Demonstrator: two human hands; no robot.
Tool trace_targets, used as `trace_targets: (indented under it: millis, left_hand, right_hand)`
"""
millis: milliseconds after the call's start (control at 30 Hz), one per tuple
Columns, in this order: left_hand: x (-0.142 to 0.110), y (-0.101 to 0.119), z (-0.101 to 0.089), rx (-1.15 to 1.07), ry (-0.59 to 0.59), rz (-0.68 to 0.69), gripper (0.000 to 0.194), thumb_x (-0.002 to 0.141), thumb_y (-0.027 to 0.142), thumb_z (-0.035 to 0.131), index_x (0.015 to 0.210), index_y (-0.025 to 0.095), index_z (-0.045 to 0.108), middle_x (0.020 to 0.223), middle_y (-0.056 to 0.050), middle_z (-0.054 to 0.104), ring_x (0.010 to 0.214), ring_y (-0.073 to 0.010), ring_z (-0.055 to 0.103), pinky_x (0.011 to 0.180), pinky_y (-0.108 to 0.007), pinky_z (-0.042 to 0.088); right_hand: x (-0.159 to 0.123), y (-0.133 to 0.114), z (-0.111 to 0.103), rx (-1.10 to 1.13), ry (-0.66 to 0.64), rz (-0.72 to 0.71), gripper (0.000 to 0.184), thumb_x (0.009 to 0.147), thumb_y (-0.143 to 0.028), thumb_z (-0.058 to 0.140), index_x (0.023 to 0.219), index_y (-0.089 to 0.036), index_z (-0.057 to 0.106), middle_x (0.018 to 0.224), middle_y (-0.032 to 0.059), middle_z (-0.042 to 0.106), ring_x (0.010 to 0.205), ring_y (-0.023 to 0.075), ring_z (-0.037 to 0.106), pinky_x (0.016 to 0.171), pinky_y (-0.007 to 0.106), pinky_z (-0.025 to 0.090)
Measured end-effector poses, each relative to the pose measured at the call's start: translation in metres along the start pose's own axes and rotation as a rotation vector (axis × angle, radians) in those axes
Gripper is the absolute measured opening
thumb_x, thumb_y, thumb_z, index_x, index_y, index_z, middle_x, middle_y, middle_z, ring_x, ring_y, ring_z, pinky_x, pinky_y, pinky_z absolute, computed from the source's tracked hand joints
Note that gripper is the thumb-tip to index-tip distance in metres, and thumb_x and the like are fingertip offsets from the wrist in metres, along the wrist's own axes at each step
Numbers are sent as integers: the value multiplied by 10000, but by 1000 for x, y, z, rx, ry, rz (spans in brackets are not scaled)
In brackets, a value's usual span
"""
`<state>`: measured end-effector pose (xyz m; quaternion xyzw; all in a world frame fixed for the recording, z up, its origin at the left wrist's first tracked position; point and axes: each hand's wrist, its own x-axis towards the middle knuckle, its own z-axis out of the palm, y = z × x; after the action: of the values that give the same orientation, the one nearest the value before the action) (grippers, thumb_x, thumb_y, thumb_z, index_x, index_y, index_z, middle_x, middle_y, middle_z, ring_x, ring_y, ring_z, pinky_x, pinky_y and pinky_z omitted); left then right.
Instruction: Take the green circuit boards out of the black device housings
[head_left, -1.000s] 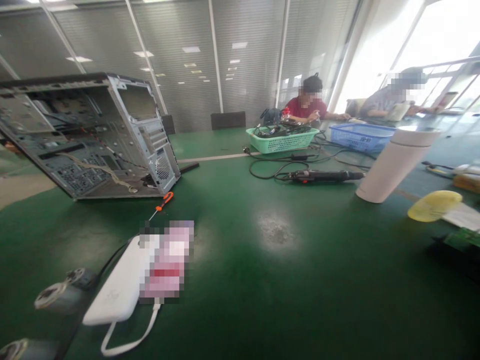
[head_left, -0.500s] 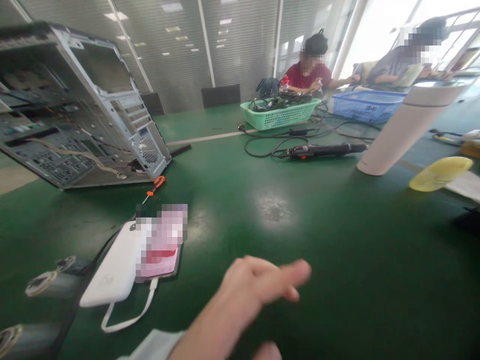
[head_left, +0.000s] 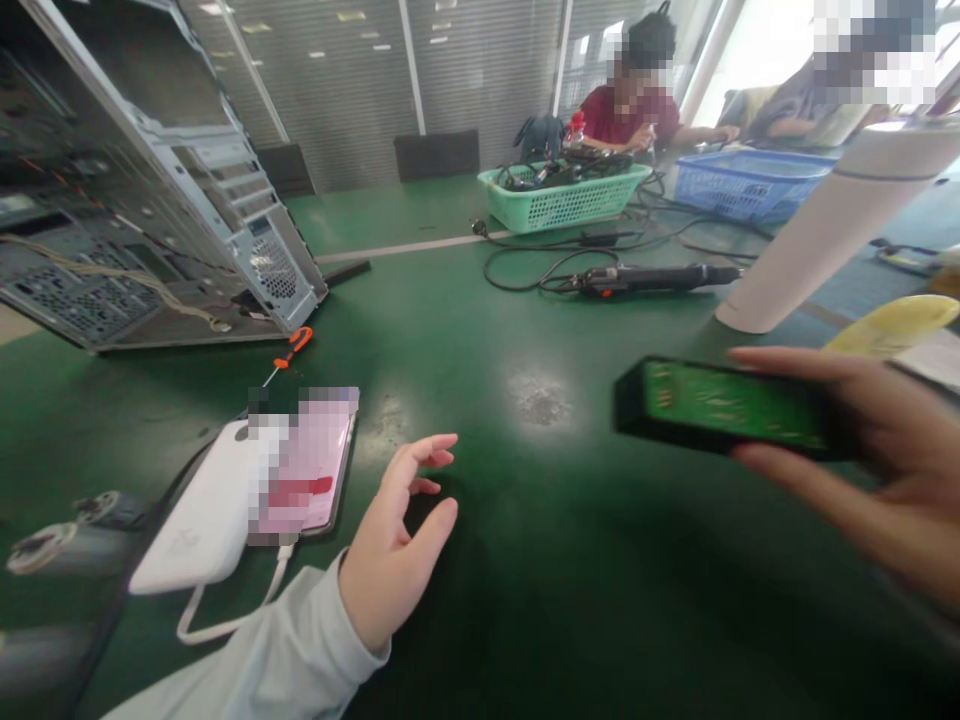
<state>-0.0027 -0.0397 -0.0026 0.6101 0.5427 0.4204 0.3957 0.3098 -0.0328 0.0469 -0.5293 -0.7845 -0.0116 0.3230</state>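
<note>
My right hand (head_left: 885,450) grips a black rectangular box with a green circuit board (head_left: 720,405) showing on its open face; its exact kind I cannot tell. Thumb and fingers clasp it from both long sides, above the table at the right. Over the middle of the green table (head_left: 555,560), my left hand (head_left: 405,530) is held with thumb and fingers apart, nothing in it. Just left of that hand lie a phone (head_left: 307,500) with a lit screen and a white power bank (head_left: 199,520), with a short white cable (head_left: 217,635) looping beside them.
An open computer case (head_left: 157,200) stands at the left, an orange-handled screwdriver (head_left: 295,347) by its corner. Metal cylinders (head_left: 67,550) lie at the left edge. Farther back are a black electric screwdriver (head_left: 652,279), a green basket (head_left: 562,200), a blue basket (head_left: 750,185), a pale tumbler (head_left: 817,230) and two people.
My right hand has come into view from the right, holding the black box with the circuit board. My left hand has drawn back leftward and its fingers have spread. The view has shifted slightly.
</note>
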Motion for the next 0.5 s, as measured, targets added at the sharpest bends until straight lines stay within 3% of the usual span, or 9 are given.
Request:
trace_targets:
  millis: [100, 200, 333, 500]
  left_hand:
    - [0, -3, 0, 29, -27, 54, 504, 806, 215, 556, 1295, 240, 439, 1219, -91, 539, 1155, -266, 500, 902, -423, 430]
    - [2, -4, 0, 17, -27, 43, 552, 810, 222, 572, 1328, 229, 383, 1339, -116, 499, 1241, -285, 472, 961, -443, 403]
    - [5, -4, 1, 46, -30, -16, 497, 801, 246, 590, 1280, 212, 462, 1289, -117, 560, 1169, -285, 535, 912, -427, 440]
    - [7, 0, 1, 114, -10, -23, 350, 774, 294, 639, 1113, 217, 600, 1097, -75, 649, 969, -253, 595, 800, -376, 466]
  right_hand:
    - [22, -46, 41, 132, -59, -295, 337, 1000, -324, 411, 1307, -187, 417, 1174, 85, 527, 1067, 163, 529, 889, 296, 505]
    - [31, -71, 78, 191, -53, -475, 299, 980, -212, 427, 1272, -145, 431, 1202, 92, 507, 1140, 183, 463, 980, 325, 467]
    - [25, -61, 99, 256, -17, -474, 303, 979, -202, 436, 1273, -128, 430, 1210, 96, 497, 1162, 194, 440, 974, 327, 457]
    - [18, -49, 93, 375, -88, -383, 266, 957, -348, 511, 1158, -175, 498, 1061, 77, 524, 949, 156, 509, 766, 268, 466]
